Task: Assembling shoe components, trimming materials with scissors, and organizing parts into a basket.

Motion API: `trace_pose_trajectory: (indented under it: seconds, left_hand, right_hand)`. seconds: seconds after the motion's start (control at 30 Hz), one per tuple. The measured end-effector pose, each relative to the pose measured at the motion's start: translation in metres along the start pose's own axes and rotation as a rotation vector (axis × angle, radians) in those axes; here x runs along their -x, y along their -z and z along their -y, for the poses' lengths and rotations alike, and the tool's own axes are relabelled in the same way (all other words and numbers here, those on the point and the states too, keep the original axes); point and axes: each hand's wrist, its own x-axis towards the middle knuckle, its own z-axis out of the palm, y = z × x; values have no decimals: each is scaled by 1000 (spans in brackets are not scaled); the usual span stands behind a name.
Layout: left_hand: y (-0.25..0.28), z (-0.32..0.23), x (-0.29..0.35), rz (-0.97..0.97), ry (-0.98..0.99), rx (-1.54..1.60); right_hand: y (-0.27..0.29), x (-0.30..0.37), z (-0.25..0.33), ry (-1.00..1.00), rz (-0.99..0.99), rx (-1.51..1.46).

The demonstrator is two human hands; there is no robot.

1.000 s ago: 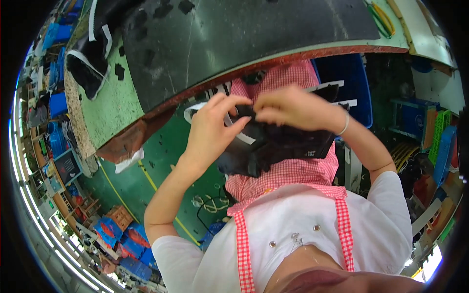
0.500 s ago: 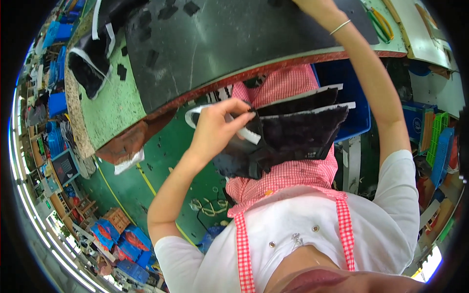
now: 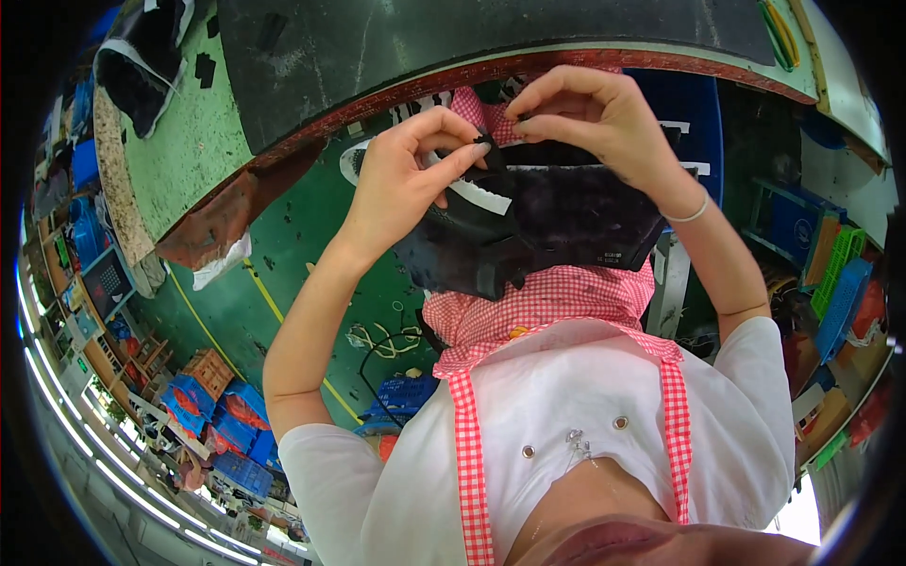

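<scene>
A workshop is indicated by the worn desk [image 3: 203, 156], the green floor [image 3: 300, 257] marked with yellow lines [image 3: 265, 291], and blue crates [image 3: 242, 474] piled to the left.

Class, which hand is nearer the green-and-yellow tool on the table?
Right. In the picture, the right hand is below and left of the tool; the left hand is farther left.

the black piece [image 3: 585, 212] looks like soft matt cloth, its white strip [image 3: 485, 197] rough-edged; the apron [image 3: 552, 300] is woven cloth, the dark sheet [image 3: 453, 40] smooth, faintly glossy.
</scene>
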Motion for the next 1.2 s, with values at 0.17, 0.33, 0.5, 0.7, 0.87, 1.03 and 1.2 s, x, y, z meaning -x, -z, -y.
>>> trace_pose_trajectory:
  seconds: [0.17,0.33,0.5,0.7,0.87,1.03,1.2]
  left_hand:
    - [0,-5,2,12,-27,3]
    - [1,-5,3,26,-37,43]
    - [4,-3,5,6,-48,63]
    - [1,-6,5,19,-48,132]
    - [8,-7,7,87,-13,127]
    - [22,3,14,99,46,199]
    - [19,7,13,163,47,219]
  right_hand:
    - [-17,-1,-7,39,-84,38]
    - [-26,-6,0,167,-137,251]
    - [-32,1,-3,172,-88,384]
    - [-35,11,-3,136,-112,362]
    - [-30,33,2,98,-144,318]
    - [52,120,24,-887,-99,746]
    - [50,147,-15,-538,-469,724]
